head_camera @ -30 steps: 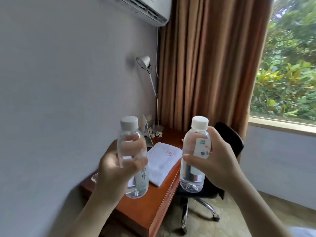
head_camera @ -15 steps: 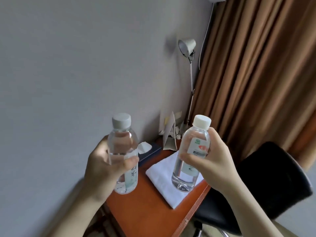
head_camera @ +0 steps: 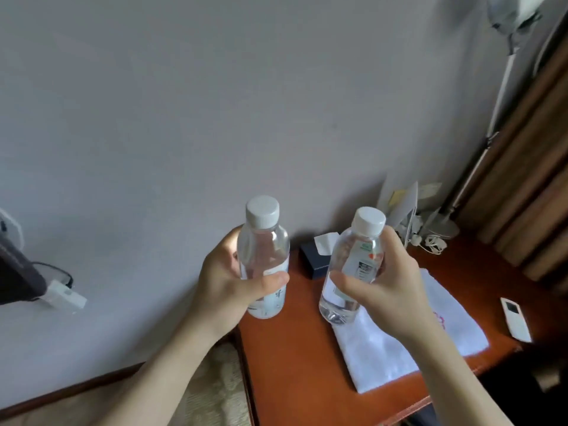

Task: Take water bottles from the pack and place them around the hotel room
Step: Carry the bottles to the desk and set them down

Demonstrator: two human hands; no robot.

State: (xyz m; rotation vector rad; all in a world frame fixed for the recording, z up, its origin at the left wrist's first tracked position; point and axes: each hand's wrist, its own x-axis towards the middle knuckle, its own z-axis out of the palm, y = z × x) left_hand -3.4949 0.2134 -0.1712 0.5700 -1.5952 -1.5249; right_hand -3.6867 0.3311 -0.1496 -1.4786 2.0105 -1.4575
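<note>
Clear plastic is filling both my hands. My left hand (head_camera: 229,284) is gripping the left bottle (head_camera: 263,259) around its middle, thumb lying across the label and fingers curled behind, and I am holding it upright just past the left edge of the desk (head_camera: 295,373), near the wall (head_camera: 184,103). My right hand (head_camera: 388,285) is wrapping the right bottle (head_camera: 353,265) the same way, thumb across the front and fingers curled round the far side near the shoulder; I am tilting this one a little, its cap leaning right. Its base is hanging over the near left corner of a folded white towel (head_camera: 445,339) that is lying on the reddish wood, not touching it as far as I can tell. Both caps are white and screwed on.

To the right of the towel a small white remote (head_camera: 516,318) is lying near the desk's edge. Behind the bottles a dark tissue box (head_camera: 313,259) is sitting against the wall with a tissue sticking up. Farther back, a folded card (head_camera: 402,204) is standing beside the round base of a lamp (head_camera: 442,229), whose pole is rising along the brown curtain (head_camera: 528,186). Far left, a white plug (head_camera: 66,298) is hanging at the wall.
</note>
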